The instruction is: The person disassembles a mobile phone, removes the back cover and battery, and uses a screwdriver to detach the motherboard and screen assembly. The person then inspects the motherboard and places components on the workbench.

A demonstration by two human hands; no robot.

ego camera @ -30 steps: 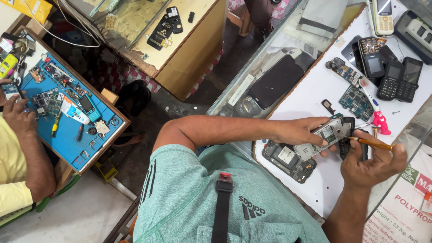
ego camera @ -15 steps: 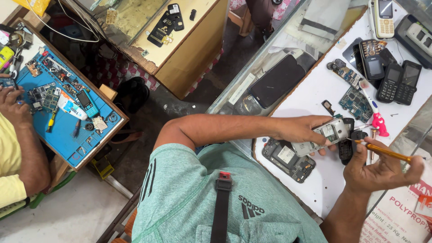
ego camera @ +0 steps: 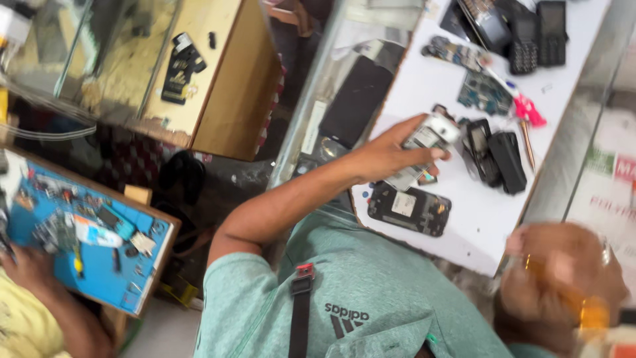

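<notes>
Our left hand (ego camera: 384, 156) grips the opened phone (ego camera: 424, 147) over the bench (ego camera: 477, 219); our blurred right hand (ego camera: 556, 278), grip unreadable, could jolt it loose.

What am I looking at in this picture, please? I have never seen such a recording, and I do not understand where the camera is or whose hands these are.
There is no machine here. The camera sits on a person's head and looks down, so you see that person's green shirt and two bare hands.

The left hand reaches over a white work board and holds an opened silver phone body in its grip. The right hand, low on the right, is blurred; something yellowish shows in it, but I cannot tell what.

On the board lie a dark phone shell with its back open, two black phone parts, a green circuit board and black keypad phones.

At the lower left, another person's hand rests by a blue repair mat.
</notes>
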